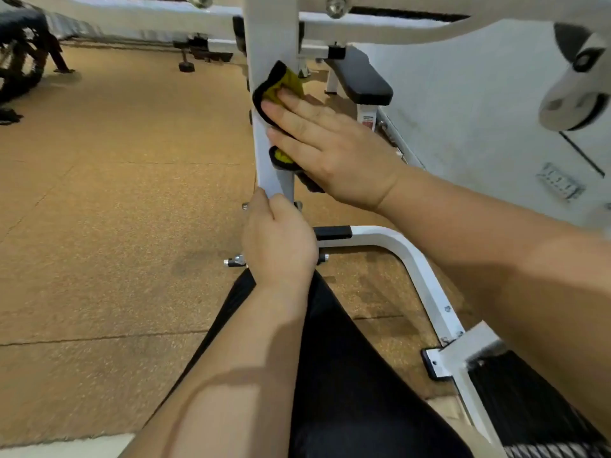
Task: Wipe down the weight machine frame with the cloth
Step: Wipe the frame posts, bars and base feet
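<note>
Your left hand [279,246] grips the frame post [269,44] (steadying it), right hand [327,150] flat on the cloth [281,84] mid-wipe; next I'd sweep upward.

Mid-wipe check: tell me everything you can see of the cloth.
The cloth is yellow-green with a black border, soft and towel-like, bunched rather than spread. The right hand presses it with straight fingers against the side of the white upright post. One fold shows above the fingers, another below them; the middle is hidden under the hand. The left hand grips the post lower down, apart from the cloth.
</note>
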